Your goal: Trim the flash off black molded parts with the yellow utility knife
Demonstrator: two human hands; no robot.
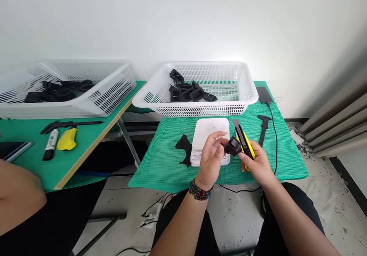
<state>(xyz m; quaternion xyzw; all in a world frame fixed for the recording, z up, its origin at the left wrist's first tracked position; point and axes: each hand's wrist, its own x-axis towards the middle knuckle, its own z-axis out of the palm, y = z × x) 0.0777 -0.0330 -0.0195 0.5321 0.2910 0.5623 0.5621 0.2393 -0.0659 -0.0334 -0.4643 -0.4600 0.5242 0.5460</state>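
Note:
My right hand [256,164] is wrapped round a yellow and black utility knife [247,145], its blade pointing up and away from me. A small black plastic part [233,146] with a square opening sits between my two hands, beside the knife. My left hand [211,158], with a beaded bracelet at the wrist, grips this part from the left; some of its fingers are hidden. Beneath my left hand is a white kitchen scale [210,128], partly covered. A flat, irregular black piece [185,149] lies against the scale's left side.
Behind the scale, a white basket [243,105] holds several black plastic parts [186,89]. A caliper [263,130] and a cabled black phone-like slab [263,94] lie right. On the neighbouring table are another basket [97,107], a yellow tool [67,139] and a person's arm [20,191].

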